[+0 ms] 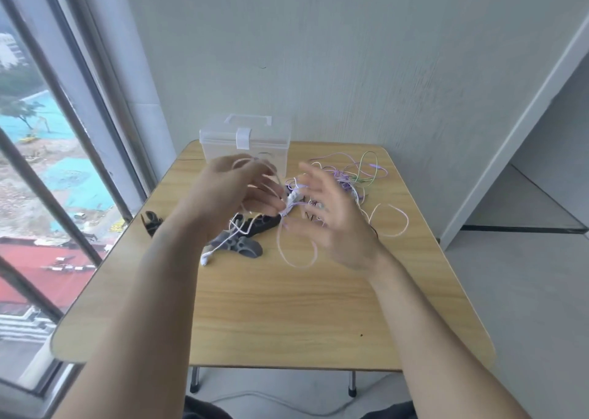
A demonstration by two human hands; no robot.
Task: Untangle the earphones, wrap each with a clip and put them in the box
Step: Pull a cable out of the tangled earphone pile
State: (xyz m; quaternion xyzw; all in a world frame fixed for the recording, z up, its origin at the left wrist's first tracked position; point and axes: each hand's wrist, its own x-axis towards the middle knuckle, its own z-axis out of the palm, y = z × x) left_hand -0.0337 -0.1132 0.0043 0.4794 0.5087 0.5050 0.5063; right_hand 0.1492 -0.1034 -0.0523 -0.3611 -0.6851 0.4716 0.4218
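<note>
My left hand (236, 192) is raised over the table with a white earphone cord looped round its curled fingers; the cord hangs down to a white earbud (205, 259). My right hand (328, 214) is beside it, fingers spread and blurred, close to the cord's white remote piece (291, 200). A pale pink cord (390, 219) loops on the table by the right hand. A tangle of purple, green and white earphone cords (353, 173) lies behind it. Dark grey clips (245, 243) lie under the hands. The clear plastic box (245, 141) stands shut at the table's far edge.
The wooden table (287, 316) stands against a grey wall, with a window along its left side. Another dark clip (152, 222) lies near the left edge. A white cable runs on the floor below the table's front edge.
</note>
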